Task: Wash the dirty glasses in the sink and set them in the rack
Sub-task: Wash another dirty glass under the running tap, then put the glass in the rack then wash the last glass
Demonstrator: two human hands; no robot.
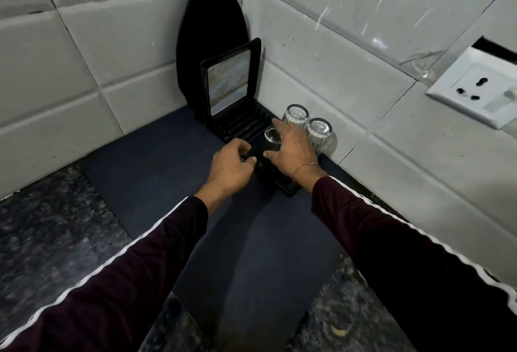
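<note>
Left hand [233, 165] curls onto the black rack [251, 139]; right hand [291, 146] cups an upturned glass [272, 135] at 12 o'clock, its body hidden.

3 clear glasses upside down on black rack [246, 125]: glass one [272, 134] under right hand [291, 147] fingers, two ribbed glasses [296, 116] just beyond it, touching.

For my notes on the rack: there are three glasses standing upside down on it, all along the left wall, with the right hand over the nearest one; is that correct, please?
Not quite: the glasses stand along the right wall, not the left. The head view shows three upside down on the rack, with the right hand over the nearest glass.
</note>
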